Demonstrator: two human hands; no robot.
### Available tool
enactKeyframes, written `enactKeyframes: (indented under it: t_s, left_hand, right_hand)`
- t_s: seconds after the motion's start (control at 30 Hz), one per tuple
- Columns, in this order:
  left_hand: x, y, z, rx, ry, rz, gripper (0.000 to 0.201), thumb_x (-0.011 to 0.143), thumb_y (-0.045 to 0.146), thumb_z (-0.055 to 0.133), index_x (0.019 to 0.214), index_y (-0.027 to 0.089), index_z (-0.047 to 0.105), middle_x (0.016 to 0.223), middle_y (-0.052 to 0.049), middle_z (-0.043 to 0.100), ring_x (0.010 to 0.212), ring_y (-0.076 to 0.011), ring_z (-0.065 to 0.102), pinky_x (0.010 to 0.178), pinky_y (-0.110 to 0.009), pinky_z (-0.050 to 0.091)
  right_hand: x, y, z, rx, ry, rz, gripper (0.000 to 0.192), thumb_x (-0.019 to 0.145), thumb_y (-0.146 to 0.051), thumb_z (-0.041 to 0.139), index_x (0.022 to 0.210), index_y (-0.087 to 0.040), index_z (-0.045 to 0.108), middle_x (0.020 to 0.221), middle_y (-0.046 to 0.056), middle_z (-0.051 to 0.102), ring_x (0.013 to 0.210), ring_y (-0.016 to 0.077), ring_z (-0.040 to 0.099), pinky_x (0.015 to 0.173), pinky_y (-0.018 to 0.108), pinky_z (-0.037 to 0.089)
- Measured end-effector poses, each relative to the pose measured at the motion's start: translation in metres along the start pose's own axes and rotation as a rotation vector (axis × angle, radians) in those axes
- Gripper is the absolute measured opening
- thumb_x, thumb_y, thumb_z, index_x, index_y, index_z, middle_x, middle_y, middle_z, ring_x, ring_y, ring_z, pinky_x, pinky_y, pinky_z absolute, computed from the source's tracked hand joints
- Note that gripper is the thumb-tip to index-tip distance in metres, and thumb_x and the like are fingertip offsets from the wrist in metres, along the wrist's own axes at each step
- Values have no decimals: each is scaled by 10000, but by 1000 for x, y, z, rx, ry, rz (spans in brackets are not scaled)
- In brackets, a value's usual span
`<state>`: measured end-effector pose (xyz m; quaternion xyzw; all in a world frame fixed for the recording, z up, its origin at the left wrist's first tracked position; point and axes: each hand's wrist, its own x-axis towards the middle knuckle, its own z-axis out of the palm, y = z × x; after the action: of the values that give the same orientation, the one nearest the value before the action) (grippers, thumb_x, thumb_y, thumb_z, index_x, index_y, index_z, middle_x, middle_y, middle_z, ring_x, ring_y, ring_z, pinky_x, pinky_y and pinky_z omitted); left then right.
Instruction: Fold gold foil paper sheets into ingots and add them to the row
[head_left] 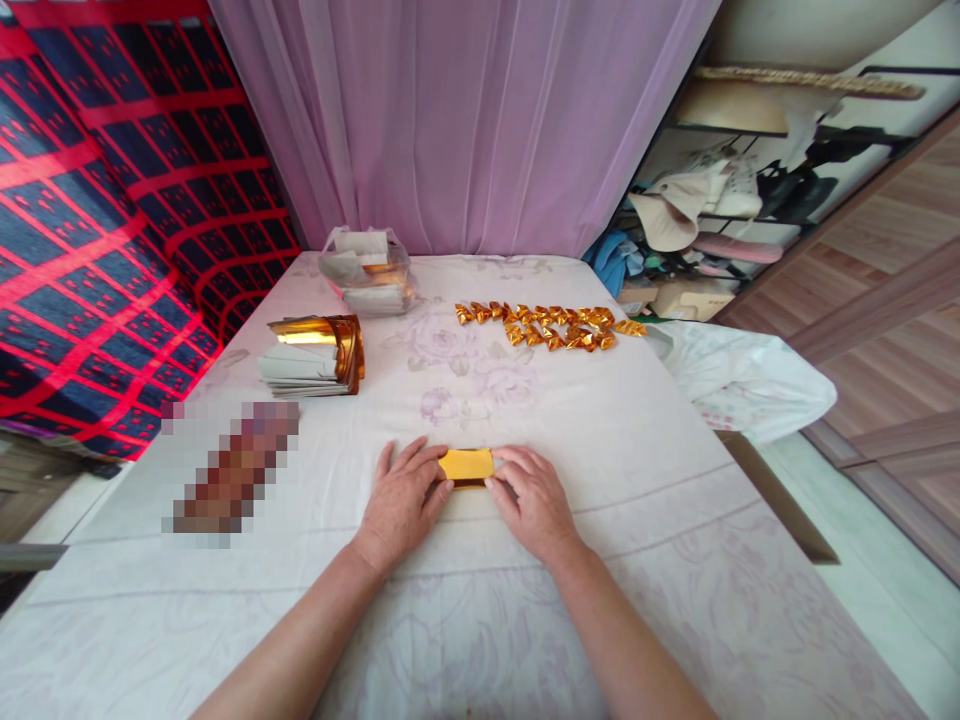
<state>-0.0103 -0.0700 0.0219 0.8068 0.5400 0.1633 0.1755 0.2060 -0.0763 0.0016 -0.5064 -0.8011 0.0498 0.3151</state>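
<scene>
while the left hand [399, 505] grips the left end of a gold foil strip [466, 466] between thumb and fingers, the right hand [538, 500] holds its right end the same way. strip lies between the hands, on the floral cloth [465, 560]. beyond the left hand: a stack of sheets [304, 368], gold and pale grey; farther back, a clear bag [375, 285] with more. back right: rows of folded gold pieces [553, 315].

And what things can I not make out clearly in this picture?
Head view:
Gold strip: left end partly covered by the left hand.
Reddish item: identity blurred by pixel blocks.
White bag: contents hidden by its own sides.
Forearms: cut off by the bottom edge.
</scene>
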Motion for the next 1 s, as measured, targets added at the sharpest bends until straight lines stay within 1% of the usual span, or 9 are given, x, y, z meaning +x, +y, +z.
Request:
enactKeyframes:
  t_s: [0.27,0.53,0.77,1.0]
  left_hand:
    - [2,3,0,0,20,-15,143,929,295,497,892,241,624,1311,-28,635,1337,-296,451,1129,-613,205]
    - [1,2,2,12,39,-1,137,934,301,495,888,244,610,1304,-22,640,1335,-288,453,1130,-603,206]
    - [1,2,2,9,34,-15,150,934,300,490,882,243,618,1299,-26,641,1331,-289,456,1129,-599,213]
    - [1,3,0,0,45,-13,153,928,303,494,882,248,629,1285,-24,649,1321,-287,467,1129,-599,216]
  right_hand:
    - [1,-2,2,-27,17,22,130,914,-239,534,827,-217,628,1099,85,681,1059,239,592,934,422,462]
    - [1,-2,4,-14,25,37,120,899,-238,551,805,-215,623,1090,87,683,1041,243,595,919,425,465]
    - [1,-2,5,1,41,51,106,884,-248,575,790,-217,614,1084,79,686,1036,236,597,923,414,455]
    - [2,-4,5,-16,28,68,128,894,-243,557,781,-216,611,1079,85,682,1021,238,598,925,420,460]
